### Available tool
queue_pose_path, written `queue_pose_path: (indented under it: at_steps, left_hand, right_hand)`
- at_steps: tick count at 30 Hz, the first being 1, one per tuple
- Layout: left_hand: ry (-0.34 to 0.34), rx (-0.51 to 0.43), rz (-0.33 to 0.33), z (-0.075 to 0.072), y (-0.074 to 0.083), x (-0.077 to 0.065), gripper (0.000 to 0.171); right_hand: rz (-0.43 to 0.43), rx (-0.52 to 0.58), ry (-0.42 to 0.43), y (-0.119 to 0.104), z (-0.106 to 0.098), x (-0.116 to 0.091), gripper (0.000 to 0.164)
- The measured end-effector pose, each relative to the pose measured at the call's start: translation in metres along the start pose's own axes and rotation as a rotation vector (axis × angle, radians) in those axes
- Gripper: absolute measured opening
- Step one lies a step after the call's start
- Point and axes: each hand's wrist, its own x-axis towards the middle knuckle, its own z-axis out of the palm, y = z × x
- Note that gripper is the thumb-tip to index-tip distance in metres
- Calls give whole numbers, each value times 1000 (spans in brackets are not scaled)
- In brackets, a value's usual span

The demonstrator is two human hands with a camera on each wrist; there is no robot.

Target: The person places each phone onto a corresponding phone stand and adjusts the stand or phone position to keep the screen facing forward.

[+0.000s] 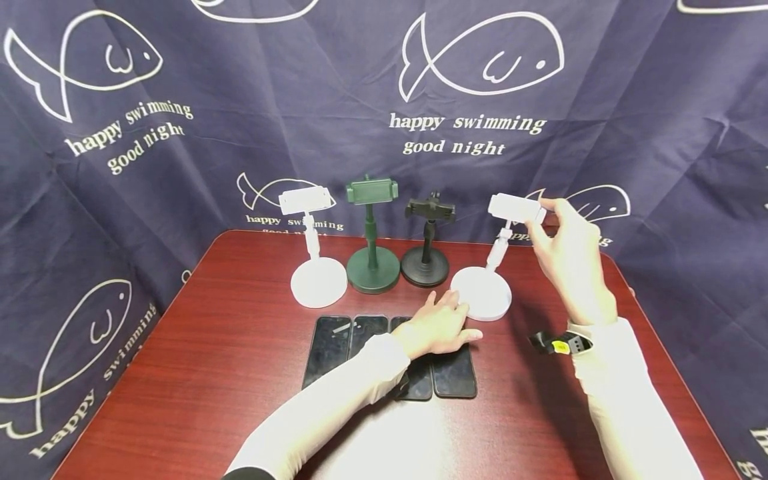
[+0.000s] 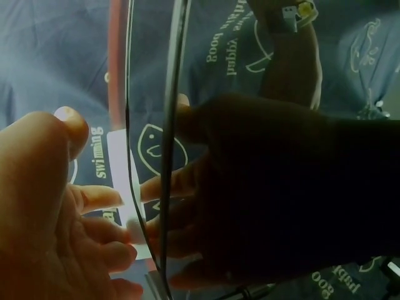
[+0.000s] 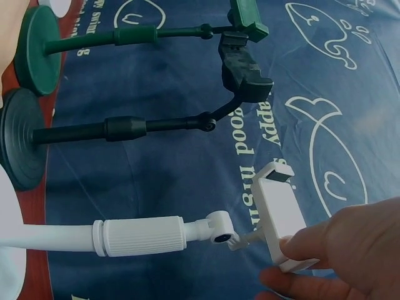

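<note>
Pinching the clamp [image 1: 513, 208] is the right hand [image 1: 570, 257]. Left hand [image 1: 441, 325] meets base [image 1: 485, 297] edge, uncurled. Only right wrist view shows ribbed collar [image 3: 144, 236].

A white phone stand [image 1: 499, 253] is upright near the counter's [image 1: 180, 373] back right corner. It has a round base, ribbed sleeve and rectangular clamp; the right hand [image 1: 570, 260] pinches the clamp's end, the left hand [image 1: 441, 327] reaches the base's rim.

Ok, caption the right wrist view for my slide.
Right hand gripping a white stand by its clamp, black stand and green stand alongside.
</note>
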Motion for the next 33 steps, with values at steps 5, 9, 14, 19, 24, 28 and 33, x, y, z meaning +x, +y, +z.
queue_pose_path:
  at_steps: [5, 9, 14, 19, 24, 28, 33]
  left_hand:
    - [15, 6, 1, 3, 0, 0, 61]
    - [33, 14, 1, 5, 0, -1, 61]
    - [29, 2, 0, 8, 1, -4, 65]
    - [0, -24, -1, 8, -2, -8, 69]
    - [11, -53, -19, 5, -7, -15, 82]
    - [71, -70, -67, 0, -13, -23, 97]
    - [132, -107, -121, -9, -23, -40, 103]
  right_hand:
    - [-1, 7, 0, 0, 0, -2, 31]
    - [-8, 11, -3, 0, 0, -3, 31]
    - [-14, -4, -24, 1, -1, -5, 33]
    - [15, -10, -81, 5, -3, -8, 42]
    - [64, -11, -131, 9, -4, -16, 54]
    - [94, -7, -135, 12, 1, -29, 67]
    - [84, 14, -159, 15, 16, -55, 79]
